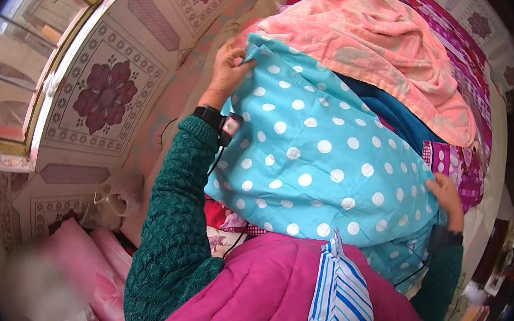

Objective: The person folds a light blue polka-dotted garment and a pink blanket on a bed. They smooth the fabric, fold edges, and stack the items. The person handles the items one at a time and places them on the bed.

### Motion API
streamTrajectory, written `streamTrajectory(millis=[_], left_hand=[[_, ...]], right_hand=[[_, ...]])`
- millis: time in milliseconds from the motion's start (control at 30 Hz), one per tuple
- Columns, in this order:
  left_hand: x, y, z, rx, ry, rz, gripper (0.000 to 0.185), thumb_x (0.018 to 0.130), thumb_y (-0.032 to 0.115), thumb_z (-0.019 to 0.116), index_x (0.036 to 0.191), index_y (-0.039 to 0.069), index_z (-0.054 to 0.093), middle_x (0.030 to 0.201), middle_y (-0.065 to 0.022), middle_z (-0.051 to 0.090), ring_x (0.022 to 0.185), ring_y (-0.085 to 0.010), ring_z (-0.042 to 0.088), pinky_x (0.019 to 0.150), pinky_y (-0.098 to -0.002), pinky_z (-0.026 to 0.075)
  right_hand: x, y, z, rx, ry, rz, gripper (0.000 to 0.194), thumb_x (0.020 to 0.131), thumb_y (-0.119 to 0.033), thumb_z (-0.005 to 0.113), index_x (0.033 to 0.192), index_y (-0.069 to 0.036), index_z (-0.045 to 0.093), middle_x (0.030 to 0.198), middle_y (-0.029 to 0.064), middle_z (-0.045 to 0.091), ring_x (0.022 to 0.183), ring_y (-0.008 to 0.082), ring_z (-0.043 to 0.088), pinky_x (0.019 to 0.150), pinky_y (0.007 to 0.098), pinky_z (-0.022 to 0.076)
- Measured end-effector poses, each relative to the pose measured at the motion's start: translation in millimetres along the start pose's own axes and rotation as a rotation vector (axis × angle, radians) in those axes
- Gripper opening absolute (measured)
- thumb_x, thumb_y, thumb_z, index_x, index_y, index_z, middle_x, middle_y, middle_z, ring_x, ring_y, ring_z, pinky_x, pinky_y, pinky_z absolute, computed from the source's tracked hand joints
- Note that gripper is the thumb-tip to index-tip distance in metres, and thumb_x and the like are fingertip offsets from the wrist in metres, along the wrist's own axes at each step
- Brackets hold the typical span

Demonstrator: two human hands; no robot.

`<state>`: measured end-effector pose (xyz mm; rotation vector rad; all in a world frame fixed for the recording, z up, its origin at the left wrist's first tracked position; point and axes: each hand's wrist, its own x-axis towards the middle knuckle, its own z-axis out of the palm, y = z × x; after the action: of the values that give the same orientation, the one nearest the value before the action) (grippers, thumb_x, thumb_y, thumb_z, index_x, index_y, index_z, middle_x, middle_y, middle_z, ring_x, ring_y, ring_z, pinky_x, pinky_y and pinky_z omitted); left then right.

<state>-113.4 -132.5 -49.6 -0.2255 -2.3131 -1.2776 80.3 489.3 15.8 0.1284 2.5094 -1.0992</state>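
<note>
Spread out before me is a turquoise cloth with white polka dots (324, 146). Its upper left corner is pinched between the thumb and fingers of my left hand (229, 66). At the cloth's right edge, my right hand (446, 194) grips the fabric, its fingertips partly hidden by the cloth. The lower right part of the cloth hangs in folds near my right wrist. Just beyond its top edge lies a crumpled pink fleece blanket (373, 41) with pale patches. Dark blue fabric (394, 104) shows between the blanket and the dotted cloth.
Beneath everything is a magenta patterned bedspread (483, 104); a folded magenta patterned cloth (456, 167) lies near my right hand. A wall with flower-patterned panels (106, 95) and a barred window (15, 50) stand at left. Pink bedding (77, 259) and a plastic bag (120, 190) sit at lower left.
</note>
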Motion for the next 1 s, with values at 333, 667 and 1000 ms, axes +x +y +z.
streamTrajectory(millis=[333, 667, 1000], left_hand=[[-41, 32, 3, 0.230, 0.083, 0.160, 0.014, 0.077, -0.001, 0.066, 0.083, 0.003, 0.054, 0.081, -0.0149, 0.056, 0.075, -0.0364, 0.057, 0.065, -0.0408, 0.045], [-183, 99, -89, -0.059, -0.559, -0.672, 0.016, 0.079, -0.001, 0.073, 0.086, 0.003, 0.059, 0.075, 0.0046, 0.052, 0.072, -0.0060, 0.049, 0.064, -0.0248, 0.041], [-109, 139, -149, 0.437, -0.290, -0.082, 0.013, 0.080, -0.002, 0.067, 0.091, 0.001, 0.060, 0.085, -0.0092, 0.065, 0.082, -0.0134, 0.062, 0.073, -0.0276, 0.047]], right_hand=[[88, -145, 34, -0.164, 0.043, -0.304, 0.035, 0.084, -0.023, 0.071, 0.104, 0.004, 0.064, 0.090, 0.0116, 0.066, 0.083, 0.0166, 0.062, 0.074, 0.0311, 0.0508], [88, -188, 128, -0.229, -0.249, -0.657, 0.042, 0.086, -0.027, 0.069, 0.118, 0.000, 0.064, 0.110, 0.0210, 0.067, 0.100, 0.0331, 0.065, 0.088, 0.0380, 0.0504], [121, -252, 108, -0.421, -0.162, -0.507, 0.027, 0.083, -0.019, 0.068, 0.100, 0.002, 0.065, 0.093, 0.0184, 0.067, 0.086, 0.0274, 0.067, 0.079, 0.0383, 0.0521]])
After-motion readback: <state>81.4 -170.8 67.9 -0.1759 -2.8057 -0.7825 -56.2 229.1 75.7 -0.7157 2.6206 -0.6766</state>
